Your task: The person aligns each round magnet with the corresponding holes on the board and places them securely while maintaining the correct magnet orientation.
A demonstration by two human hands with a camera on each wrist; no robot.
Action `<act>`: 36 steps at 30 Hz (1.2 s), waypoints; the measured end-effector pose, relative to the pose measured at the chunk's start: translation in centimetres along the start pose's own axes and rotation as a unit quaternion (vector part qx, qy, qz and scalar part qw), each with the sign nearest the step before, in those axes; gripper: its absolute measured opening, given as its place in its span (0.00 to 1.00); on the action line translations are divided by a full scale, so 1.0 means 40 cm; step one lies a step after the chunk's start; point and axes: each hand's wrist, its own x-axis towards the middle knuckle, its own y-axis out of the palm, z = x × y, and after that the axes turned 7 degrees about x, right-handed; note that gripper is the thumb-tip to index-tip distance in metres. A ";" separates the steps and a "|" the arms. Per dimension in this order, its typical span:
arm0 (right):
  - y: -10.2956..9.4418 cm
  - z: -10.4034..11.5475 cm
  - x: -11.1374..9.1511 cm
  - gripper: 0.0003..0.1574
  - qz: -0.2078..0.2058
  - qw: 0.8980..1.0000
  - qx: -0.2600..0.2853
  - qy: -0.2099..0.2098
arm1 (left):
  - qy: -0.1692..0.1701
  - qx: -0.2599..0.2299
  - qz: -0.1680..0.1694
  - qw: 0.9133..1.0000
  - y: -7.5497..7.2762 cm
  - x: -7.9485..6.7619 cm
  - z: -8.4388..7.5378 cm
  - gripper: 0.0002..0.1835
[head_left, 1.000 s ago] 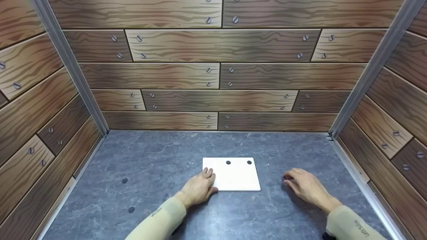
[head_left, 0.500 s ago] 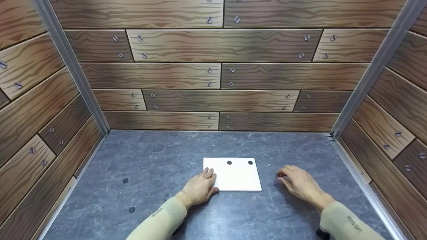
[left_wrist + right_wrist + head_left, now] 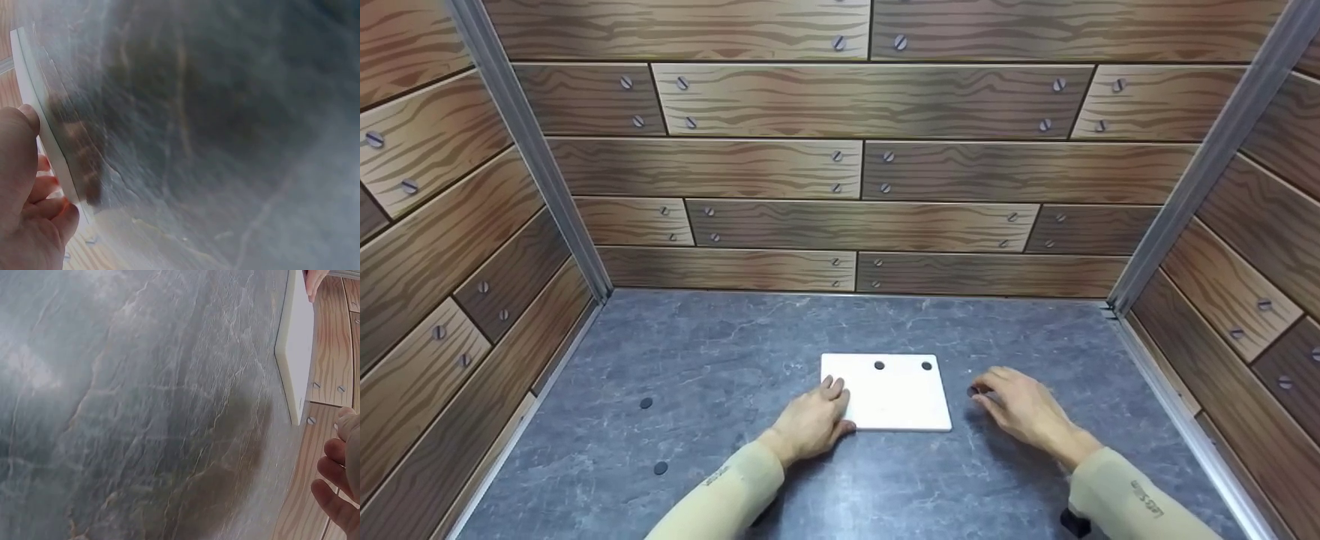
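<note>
A white rectangular board (image 3: 896, 397) lies flat on the dark surface, two black discs on it along its far edge: one disc (image 3: 879, 365) near the middle, another disc (image 3: 926, 366) at the far right corner. My left hand (image 3: 808, 424) holds the board's left side, fingertips over its top and thumb at the near edge; the left wrist view shows the thumb and fingers on the board's edge (image 3: 48, 126). Right of the board, my right hand (image 3: 1024, 409) pinches a dark disc (image 3: 973, 391) between thumb and fingertips, a short gap from the board.
Two more black discs lie on the left of the grey marbled surface (image 3: 720, 337), a farther disc (image 3: 646, 403) and a nearer disc (image 3: 661, 468). Wood-patterned walls (image 3: 855, 172) with metal corner strips enclose the surface at the back and both sides.
My right hand has moved left with the pinched disc, closer to the board's right edge. My left hand stays at the board, and the head view has shifted slightly.
</note>
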 end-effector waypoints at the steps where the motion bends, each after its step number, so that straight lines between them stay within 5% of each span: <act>1: 0.002 0.003 0.002 0.08 0.002 1.000 -0.001 0.000 | 0.000 0.000 0.000 1.000 -0.001 0.000 0.000 0.33; 36: 0.073 0.083 0.064 0.05 -0.002 0.996 0.044 -0.080 | -0.002 -0.008 0.005 1.000 0.001 0.003 0.001 0.33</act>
